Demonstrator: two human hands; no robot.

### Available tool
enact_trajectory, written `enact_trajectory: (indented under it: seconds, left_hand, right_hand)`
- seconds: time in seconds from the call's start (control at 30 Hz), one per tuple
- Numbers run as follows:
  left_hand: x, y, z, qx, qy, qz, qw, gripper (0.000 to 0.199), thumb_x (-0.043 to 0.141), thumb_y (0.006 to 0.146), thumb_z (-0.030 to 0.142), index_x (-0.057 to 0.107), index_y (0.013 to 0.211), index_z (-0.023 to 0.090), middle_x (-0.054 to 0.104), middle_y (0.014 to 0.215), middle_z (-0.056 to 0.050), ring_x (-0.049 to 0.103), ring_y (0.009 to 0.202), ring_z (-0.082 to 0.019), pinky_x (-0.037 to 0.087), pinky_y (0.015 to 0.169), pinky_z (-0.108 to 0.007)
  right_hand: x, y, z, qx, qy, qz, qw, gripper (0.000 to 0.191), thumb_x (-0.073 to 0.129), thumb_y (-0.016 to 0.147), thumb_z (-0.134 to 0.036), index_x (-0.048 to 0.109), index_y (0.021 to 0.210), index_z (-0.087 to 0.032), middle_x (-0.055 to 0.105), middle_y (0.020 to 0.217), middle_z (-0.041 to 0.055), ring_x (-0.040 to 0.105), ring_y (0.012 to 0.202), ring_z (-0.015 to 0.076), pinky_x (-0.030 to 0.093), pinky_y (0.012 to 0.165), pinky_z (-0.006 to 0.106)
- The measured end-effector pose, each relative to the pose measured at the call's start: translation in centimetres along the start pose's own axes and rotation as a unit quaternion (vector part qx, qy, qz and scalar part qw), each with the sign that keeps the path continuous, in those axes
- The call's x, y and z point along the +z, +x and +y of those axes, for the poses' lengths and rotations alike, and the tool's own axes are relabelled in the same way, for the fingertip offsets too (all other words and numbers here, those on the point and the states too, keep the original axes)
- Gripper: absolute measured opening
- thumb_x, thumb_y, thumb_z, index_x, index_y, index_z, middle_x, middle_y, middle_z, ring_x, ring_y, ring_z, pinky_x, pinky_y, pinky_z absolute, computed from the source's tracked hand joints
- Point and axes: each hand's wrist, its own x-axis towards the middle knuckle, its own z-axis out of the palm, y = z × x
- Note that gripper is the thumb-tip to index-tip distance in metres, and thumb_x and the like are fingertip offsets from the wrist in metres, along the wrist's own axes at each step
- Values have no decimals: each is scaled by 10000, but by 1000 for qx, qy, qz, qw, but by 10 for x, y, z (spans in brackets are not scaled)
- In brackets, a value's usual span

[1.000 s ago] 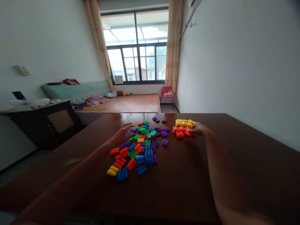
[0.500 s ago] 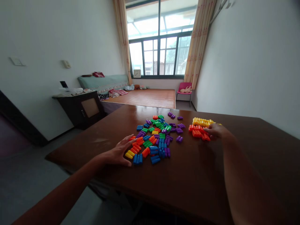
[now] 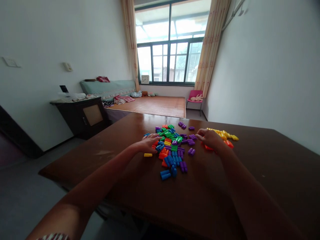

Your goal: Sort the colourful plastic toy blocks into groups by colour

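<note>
Plastic building blocks made of joined tubes lie in a mixed pile [image 3: 172,143] in the middle of the brown table. My left hand [image 3: 148,143] lies over the pile's left edge, its fingers stretched out and touching blocks there. Just below that palm is a yellow block [image 3: 148,155]. Right of the pile, my right hand [image 3: 208,137] has its fingers loosely bent, the tips close to a purple block [image 3: 193,137]. Behind and under this hand are orange blocks [image 3: 228,144] and a group of yellow blocks [image 3: 225,134], partly hidden by it.
Loose purple blocks [image 3: 182,125] lie behind the pile, and blue blocks [image 3: 165,174] at its near side. Past the brown table [image 3: 120,133] are a bed [image 3: 160,105], a pink chair [image 3: 195,95] and a dark cabinet [image 3: 80,115].
My left hand has moved up and right, and blocks on the pile's left side have shifted right. My right hand has left the orange blocks and moved left, and the orange and yellow blocks lie more spread.
</note>
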Motion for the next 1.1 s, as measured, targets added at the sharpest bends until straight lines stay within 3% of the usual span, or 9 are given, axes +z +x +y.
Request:
enact_trajectory:
  seconds: [0.1,0.2,0.43,0.6,0.7,0.8,0.93,1.03,1.1]
  left_hand:
    - [-19,5,16,142,-46,-37,988,532,725,683,311,627,1205,345,559,1336,-8,512,1219,-248,378,1038,-335]
    - [-16,4,33,221,-52,-68,972,374,703,707,239,694,1068,339,650,1186,6,582,1112,-218,412,983,-300]
    - [17,8,28,124,-30,50,991,259,618,809,270,678,1060,257,671,1045,-36,625,950,-206,460,848,-298]
    - [21,11,28,82,-49,160,982,187,578,864,311,665,1011,234,675,981,-44,604,959,-215,467,847,-326]
    - [24,12,39,96,-58,233,966,143,571,877,300,639,978,226,669,980,-44,594,974,-211,470,869,-342]
    - [30,14,49,126,-57,284,949,95,561,886,274,609,946,219,652,988,-44,591,970,-196,485,862,-341]
    - [37,13,56,150,-62,318,934,98,584,877,260,595,965,216,634,990,-49,600,975,-183,507,859,-330]
    - [36,8,57,177,-66,293,937,196,574,883,240,589,1077,222,623,1094,-64,595,1048,-183,507,898,-325]
    - [34,5,56,195,-52,267,942,247,556,890,232,588,1135,232,608,1171,-66,576,1111,-190,491,942,-332]
  right_hand:
    - [2,-2,-15,-10,4,1,1000,241,526,853,-427,662,825,-229,685,743,27,597,669,160,352,583,248]
    - [6,-4,-23,-34,8,-1,999,234,525,860,-415,663,814,-232,685,747,29,601,670,160,344,575,243]
    - [31,-4,-40,-71,18,-13,997,171,554,849,-366,663,817,-238,685,759,22,602,689,160,337,578,239]
    - [52,-2,-58,-103,153,-31,982,148,574,836,-335,650,845,-209,665,739,17,596,684,154,409,625,253]
    - [61,-2,-74,-82,316,-83,942,260,525,874,-429,631,962,-208,667,816,25,612,707,156,467,628,265]
    - [69,-5,-90,-82,463,-152,869,394,492,874,-539,612,1059,-213,658,926,36,623,803,171,514,650,272]
    - [73,-7,-104,-115,547,-129,819,492,582,814,-561,600,1137,-190,637,1038,53,599,892,181,523,732,286]
    - [63,-1,-93,-111,542,-118,824,535,678,736,-531,610,1139,-186,647,1021,52,605,854,175,519,738,297]
    - [48,3,-69,-89,493,-90,861,533,727,686,-494,622,1109,-186,657,992,46,610,822,169,515,737,302]
